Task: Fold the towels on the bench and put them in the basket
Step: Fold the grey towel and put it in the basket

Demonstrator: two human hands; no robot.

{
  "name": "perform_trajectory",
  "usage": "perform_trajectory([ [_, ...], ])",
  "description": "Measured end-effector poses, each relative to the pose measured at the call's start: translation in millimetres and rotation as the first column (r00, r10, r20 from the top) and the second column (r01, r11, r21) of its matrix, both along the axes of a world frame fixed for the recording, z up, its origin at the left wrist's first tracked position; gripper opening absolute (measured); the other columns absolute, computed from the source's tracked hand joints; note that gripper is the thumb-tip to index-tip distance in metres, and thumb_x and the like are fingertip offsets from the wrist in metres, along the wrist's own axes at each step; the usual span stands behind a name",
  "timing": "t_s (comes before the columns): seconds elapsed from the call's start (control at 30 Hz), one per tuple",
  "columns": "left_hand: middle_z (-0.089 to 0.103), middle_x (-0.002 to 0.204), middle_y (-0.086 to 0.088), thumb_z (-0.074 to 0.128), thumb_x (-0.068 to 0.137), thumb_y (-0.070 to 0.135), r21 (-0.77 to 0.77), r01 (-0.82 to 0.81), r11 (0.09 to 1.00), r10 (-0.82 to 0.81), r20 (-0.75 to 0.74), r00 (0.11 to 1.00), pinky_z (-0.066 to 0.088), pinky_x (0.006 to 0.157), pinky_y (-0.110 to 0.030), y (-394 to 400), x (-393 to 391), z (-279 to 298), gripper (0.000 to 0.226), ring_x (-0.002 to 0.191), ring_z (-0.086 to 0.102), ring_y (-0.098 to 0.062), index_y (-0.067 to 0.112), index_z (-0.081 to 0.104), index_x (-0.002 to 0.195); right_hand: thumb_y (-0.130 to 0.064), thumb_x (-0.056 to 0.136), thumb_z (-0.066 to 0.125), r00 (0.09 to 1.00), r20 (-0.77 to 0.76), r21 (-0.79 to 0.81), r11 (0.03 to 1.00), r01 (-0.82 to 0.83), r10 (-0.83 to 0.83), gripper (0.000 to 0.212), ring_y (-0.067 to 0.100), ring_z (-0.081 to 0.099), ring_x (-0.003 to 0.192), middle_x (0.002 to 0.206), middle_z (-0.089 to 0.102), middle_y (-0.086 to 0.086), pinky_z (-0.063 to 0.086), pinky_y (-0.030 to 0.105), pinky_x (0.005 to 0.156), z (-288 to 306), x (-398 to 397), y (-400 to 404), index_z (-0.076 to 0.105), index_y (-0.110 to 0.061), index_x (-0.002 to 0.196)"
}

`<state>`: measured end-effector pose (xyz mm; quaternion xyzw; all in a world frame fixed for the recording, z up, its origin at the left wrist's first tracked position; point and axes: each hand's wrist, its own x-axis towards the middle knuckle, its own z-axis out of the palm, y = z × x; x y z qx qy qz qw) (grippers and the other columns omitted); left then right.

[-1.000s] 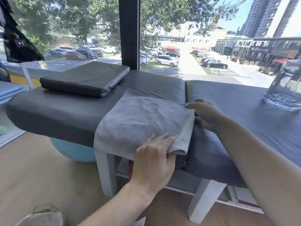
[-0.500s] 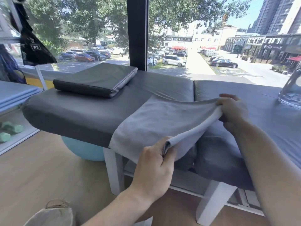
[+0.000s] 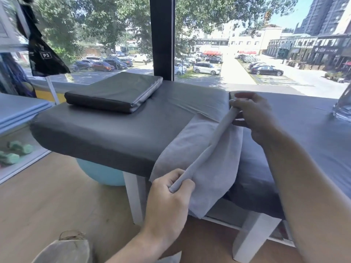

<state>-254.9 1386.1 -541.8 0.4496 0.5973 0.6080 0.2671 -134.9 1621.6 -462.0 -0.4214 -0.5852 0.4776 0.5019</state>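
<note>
A grey towel point(image 3: 212, 168) hangs over the front edge of the dark padded bench point(image 3: 114, 130), at the gap between its two cushions. My left hand point(image 3: 171, 198) pinches the towel's near corner in front of the bench. My right hand point(image 3: 252, 114) grips the far corner above the bench top. The edge between them is pulled taut and lifted, and the rest of the cloth droops below it. A pale woven basket point(image 3: 64, 247) with a rope handle shows at the bottom left on the floor, mostly cut off.
A flat dark cushion point(image 3: 115, 92) lies on the bench's left part. A clear glass vessel point(image 3: 341, 107) stands at the far right. A blue ball point(image 3: 102, 173) sits under the bench beside its white legs. Green dumbbells point(image 3: 17, 150) lie at the left.
The towel lay folded flat under both hands. Both hands have since gripped its right corners and raised that edge off the bench, so the cloth now hangs open.
</note>
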Motion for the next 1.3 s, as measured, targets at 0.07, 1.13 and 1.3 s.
perform_trajectory([
  [0.07,0.031,0.059,0.001,0.052,0.078,0.025,-0.015,-0.034,0.999,0.034,0.004,0.999,0.023,0.053,-0.024,-3.1,-7.2,-2.6,0.029,0.062,0.026,-0.014,0.014,0.038,0.056,-0.015,0.090,0.072,1.000,0.024,0.018,1.000,-0.007,0.007,0.027,0.021,0.064,0.072,0.102,0.063,0.009,0.059,0.027,0.057,-3.7,-19.9,3.0,0.065,-0.016,0.116],
  [1.13,0.078,0.091,-0.011,0.081,0.057,0.023,-0.423,-0.063,0.904,0.310,0.547,0.777,0.035,0.060,-0.034,8.6,-62.0,-40.5,0.038,0.078,0.062,-0.026,0.013,0.068,0.092,-0.024,0.096,0.066,0.812,0.543,0.048,0.958,-0.282,0.212,0.022,0.013,0.065,0.092,0.109,0.072,-0.006,0.050,0.025,0.079,-41.4,-88.1,39.6,0.067,-0.032,0.116],
  [1.3,0.079,0.101,-0.006,0.093,0.043,0.042,-0.433,0.021,0.901,0.228,0.516,0.826,0.043,0.100,-0.039,9.1,-70.4,-30.6,0.080,0.108,0.069,-0.036,0.013,0.071,0.114,-0.031,0.097,0.062,0.676,0.728,0.211,0.901,-0.378,0.113,0.030,0.004,0.058,0.113,0.124,0.064,-0.017,0.046,0.014,0.088,-29.9,-71.9,-9.2,0.063,-0.038,0.126],
])
